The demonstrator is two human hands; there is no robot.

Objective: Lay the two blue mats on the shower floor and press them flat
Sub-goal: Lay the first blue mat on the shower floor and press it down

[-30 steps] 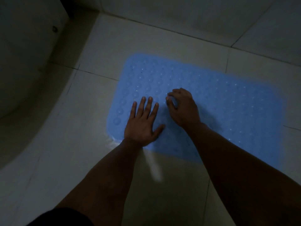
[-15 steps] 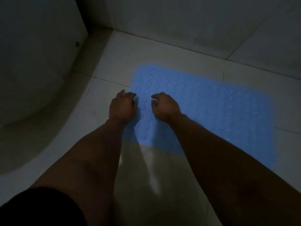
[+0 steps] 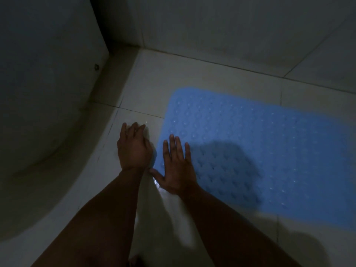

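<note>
One blue mat point(image 3: 260, 147) with rows of round bumps lies flat on the pale tiled shower floor point(image 3: 173, 83), running from the middle to the right edge of the view. My right hand point(image 3: 177, 166) rests palm down with fingers spread on the mat's near left corner. My left hand point(image 3: 133, 149) is on the bare tile just left of the mat's edge, fingers loosely together and holding nothing. A second mat is not in view.
A large curved white fixture point(image 3: 42, 112) fills the left side, its rim sweeping toward the bottom left. Tiled walls point(image 3: 231, 29) meet the floor along the back. The light is dim and my arms cast shadows over the mat.
Both hands moved left and toward the mat's near left corner. The right hand opened from a curl to a flat palm; the left hand came off the mat onto the tile.
</note>
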